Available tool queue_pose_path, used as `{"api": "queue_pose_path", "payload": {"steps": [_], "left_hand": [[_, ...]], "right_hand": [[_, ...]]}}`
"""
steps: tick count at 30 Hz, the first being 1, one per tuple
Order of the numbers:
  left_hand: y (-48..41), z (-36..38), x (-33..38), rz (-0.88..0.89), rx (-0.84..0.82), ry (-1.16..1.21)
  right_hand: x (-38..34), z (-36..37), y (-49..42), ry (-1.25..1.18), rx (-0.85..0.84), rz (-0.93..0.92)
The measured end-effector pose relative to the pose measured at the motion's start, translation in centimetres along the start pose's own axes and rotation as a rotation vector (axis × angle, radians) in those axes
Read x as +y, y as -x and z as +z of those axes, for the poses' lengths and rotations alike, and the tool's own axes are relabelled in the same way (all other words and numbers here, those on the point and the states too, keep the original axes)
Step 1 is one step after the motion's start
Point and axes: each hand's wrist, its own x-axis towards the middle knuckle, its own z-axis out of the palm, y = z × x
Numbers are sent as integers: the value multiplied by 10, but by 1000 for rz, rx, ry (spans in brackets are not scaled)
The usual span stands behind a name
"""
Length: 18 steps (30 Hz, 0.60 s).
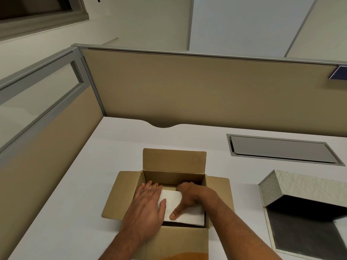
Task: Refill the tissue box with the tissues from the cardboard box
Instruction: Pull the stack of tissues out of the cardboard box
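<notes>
An open brown cardboard box (172, 162) sits on the white desk in front of me, all flaps folded out. Inside it lies a white stack of tissues (189, 212). My left hand (148, 205) rests flat on the stack's left part, fingers spread and reaching to the left edge. My right hand (189, 197) grips the stack from the far right side, thumb pressed on top and fingers curled behind it. To the right stands the tissue box (308, 186), pale and patterned, lying open with its dark inside showing.
The white desk (105, 166) is bounded by tan partition panels (187, 91) at the back and left. A grey cable hatch (281, 151) is set into the desk behind the tissue box. A dark base panel (300, 233) lies under the tissue box.
</notes>
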Motion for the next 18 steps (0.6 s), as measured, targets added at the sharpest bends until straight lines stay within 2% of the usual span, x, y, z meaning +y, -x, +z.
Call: {"api": "queue_pose_path", "payload": {"steps": [5,12,18], "left_hand": [[1,1,0,-39,-31,-75],[-2,6,-4,-22,-10,-49],[-5,2,-4,-48,-65,-101]], "right_hand": [[0,4,4,32,17,-30],[1,2,2,-21,-38,-8],[0,-4,-1,-54,-108,17]]}}
